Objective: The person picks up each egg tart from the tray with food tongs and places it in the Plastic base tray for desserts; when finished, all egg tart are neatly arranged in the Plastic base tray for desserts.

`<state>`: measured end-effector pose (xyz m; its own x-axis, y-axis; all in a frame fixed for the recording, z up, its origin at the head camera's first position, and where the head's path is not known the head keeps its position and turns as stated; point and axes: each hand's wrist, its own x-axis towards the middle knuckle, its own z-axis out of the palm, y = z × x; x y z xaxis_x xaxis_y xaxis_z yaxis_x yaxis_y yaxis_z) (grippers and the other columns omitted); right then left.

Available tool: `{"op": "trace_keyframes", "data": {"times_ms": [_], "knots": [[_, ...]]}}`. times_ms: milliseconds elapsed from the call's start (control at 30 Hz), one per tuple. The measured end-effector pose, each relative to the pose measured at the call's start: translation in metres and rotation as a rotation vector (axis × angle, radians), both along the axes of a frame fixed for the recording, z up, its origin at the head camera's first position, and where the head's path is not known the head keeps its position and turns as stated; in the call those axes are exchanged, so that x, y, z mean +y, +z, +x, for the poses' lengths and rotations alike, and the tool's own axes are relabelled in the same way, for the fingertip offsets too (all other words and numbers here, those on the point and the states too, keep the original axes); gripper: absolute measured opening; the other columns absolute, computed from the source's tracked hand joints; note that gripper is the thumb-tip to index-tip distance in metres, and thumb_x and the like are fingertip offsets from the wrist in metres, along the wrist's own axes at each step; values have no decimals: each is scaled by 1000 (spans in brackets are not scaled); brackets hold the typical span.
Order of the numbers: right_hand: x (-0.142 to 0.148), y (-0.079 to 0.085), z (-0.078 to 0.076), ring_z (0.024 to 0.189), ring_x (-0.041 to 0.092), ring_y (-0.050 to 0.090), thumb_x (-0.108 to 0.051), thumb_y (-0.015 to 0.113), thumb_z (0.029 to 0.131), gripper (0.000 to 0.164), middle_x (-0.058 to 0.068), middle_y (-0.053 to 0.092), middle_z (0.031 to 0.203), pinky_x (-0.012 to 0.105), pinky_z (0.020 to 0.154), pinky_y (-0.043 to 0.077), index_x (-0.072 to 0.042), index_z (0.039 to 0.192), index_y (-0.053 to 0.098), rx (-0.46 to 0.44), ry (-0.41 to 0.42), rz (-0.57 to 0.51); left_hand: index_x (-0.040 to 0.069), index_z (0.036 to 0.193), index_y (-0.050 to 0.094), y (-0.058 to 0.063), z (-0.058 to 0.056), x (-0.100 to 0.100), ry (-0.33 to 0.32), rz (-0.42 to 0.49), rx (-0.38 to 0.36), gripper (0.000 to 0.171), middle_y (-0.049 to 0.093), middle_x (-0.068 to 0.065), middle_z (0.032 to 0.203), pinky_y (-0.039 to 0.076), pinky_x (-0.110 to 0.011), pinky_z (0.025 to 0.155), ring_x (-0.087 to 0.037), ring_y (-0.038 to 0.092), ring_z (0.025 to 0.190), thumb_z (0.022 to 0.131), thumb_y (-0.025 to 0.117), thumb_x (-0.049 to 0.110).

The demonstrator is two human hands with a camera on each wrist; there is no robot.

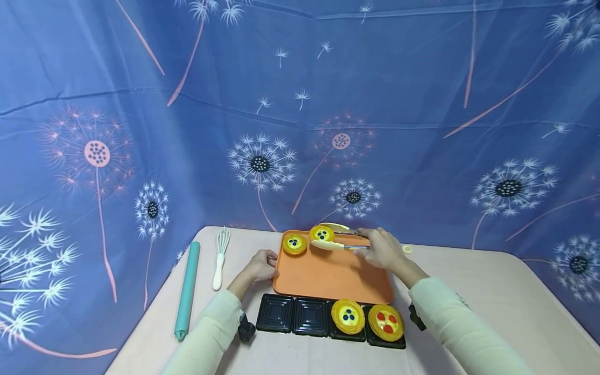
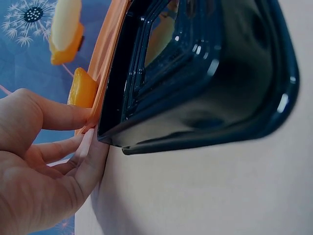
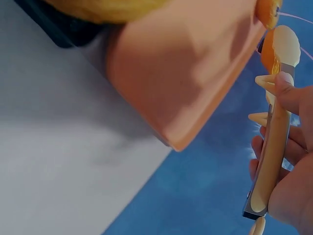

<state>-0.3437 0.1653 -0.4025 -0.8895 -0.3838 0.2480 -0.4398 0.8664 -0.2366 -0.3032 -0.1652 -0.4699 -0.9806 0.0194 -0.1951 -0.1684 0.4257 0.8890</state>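
My right hand point(image 1: 382, 249) grips a pair of tongs point(image 3: 274, 147) with cream-coloured tips. Between the tips is a yellow tart with blue dots point(image 1: 321, 233), held above the far edge of an orange tray point(image 1: 328, 271). A second blue-dotted tart point(image 1: 294, 244) sits in the tray's far left corner. My left hand point(image 1: 260, 265) pinches the tray's left edge, thumb on the rim and fingers below, as the left wrist view shows. In front of the tray stands a row of black square holders point(image 1: 311, 316). The right two carry a blue-dotted tart point(image 1: 348, 316) and a red-dotted tart point(image 1: 386, 322).
On the left of the table lie a teal rolling pin point(image 1: 187, 291) and a whisk with a white handle point(image 1: 219, 268). A small pale round piece point(image 1: 407, 249) rests behind the right forearm. Blue dandelion-print cloth point(image 1: 300, 172) hangs behind the table.
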Motion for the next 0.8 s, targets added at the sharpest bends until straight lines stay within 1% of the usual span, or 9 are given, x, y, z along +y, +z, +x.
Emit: {"op": "trace_keyframes", "data": {"times_ms": [33,167,300,367,467,533,600,700,800], "knots": [[1,3,0,69,18,46,-37,75,77,63,6,68,93,29,51,34,-6,129,58,2,4,-4,-5,116,52,0,0,0,0,-3,0,47,51,-13,92,55,-32,52,-22,56,73,71,63,-13],[3,14,3,67,17,44,-38,76,77,64,0,64,78,28,49,33,-6,129,57,14,15,-10,-5,115,52,1,1,-1,8,-25,15,46,51,-13,92,54,-31,52,-22,54,73,71,63,-12],[7,22,9,65,17,42,-39,76,76,62,-4,58,72,27,49,31,-7,127,59,45,12,-6,-5,115,53,1,3,1,0,-35,28,46,51,-12,91,54,-29,51,-20,53,73,71,63,-12],[9,27,12,65,17,41,-39,76,76,62,-5,57,71,27,48,30,-8,126,60,53,15,-10,-5,114,54,0,3,3,-5,-31,37,46,52,-12,91,54,-29,51,-20,53,73,70,63,-11],[13,36,19,65,18,40,-39,75,77,62,-2,54,66,27,47,30,-8,127,59,57,26,-17,-6,112,55,-1,3,3,0,-39,60,46,54,-12,89,54,-29,52,-19,54,72,67,62,-12],[15,43,25,67,18,42,-39,76,77,62,-1,59,71,27,47,31,-7,127,59,70,38,-20,-7,111,55,0,3,3,5,-55,74,47,55,-12,88,53,-28,53,-19,54,71,66,62,-12],[16,49,30,69,18,44,-38,75,77,62,2,65,80,27,48,32,-7,128,58,85,53,-12,-7,112,55,0,3,2,6,-65,73,47,55,-12,87,53,-28,53,-19,54,71,66,62,-13],[19,55,38,76,17,49,-38,75,77,61,2,68,102,26,52,35,-7,127,59,115,73,1,-7,112,55,-1,2,1,-2,-68,68,46,55,-12,87,52,-28,52,-20,54,71,66,62,-12],[22,58,47,76,17,50,-37,75,77,61,4,68,106,26,53,36,-6,127,59,133,92,7,-7,112,55,-1,1,1,-5,-48,60,46,55,-12,88,53,-30,51,-21,55,72,67,62,-13]]}}
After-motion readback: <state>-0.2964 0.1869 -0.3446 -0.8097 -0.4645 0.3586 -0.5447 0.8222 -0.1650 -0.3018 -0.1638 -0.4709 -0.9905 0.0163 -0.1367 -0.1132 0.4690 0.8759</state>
